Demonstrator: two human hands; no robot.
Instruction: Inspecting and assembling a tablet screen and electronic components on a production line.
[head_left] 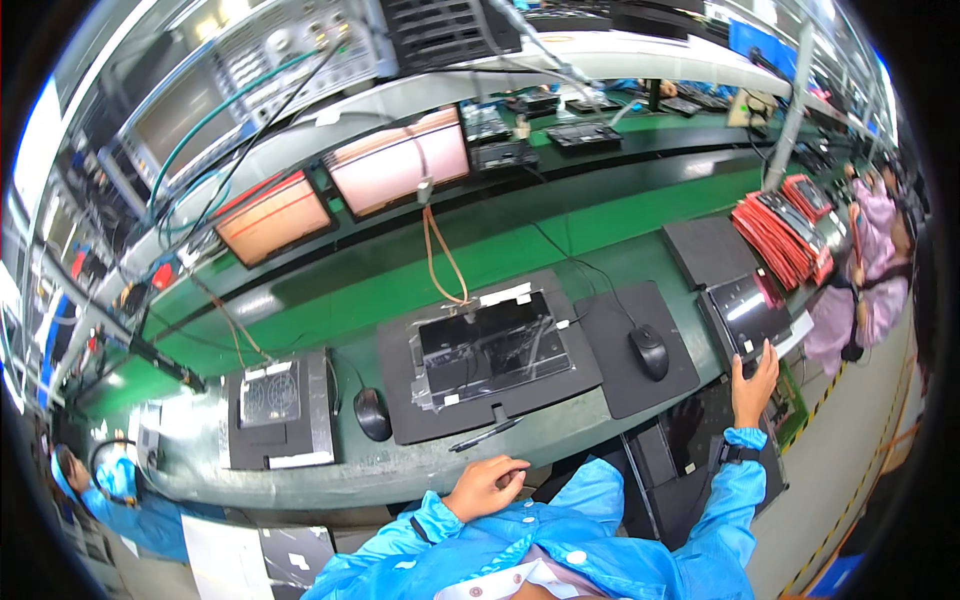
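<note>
Past my left hand's (485, 490) loosely curled fingers stretches the green bench (390, 470); ahead, a dark mat (398, 425) already bears the film-covered panel (495, 345). At my right hand's (752, 395) spread fingertips lies a smaller panel (748, 312), off that mat; whether I'm gripping it, I can't tell.
</note>
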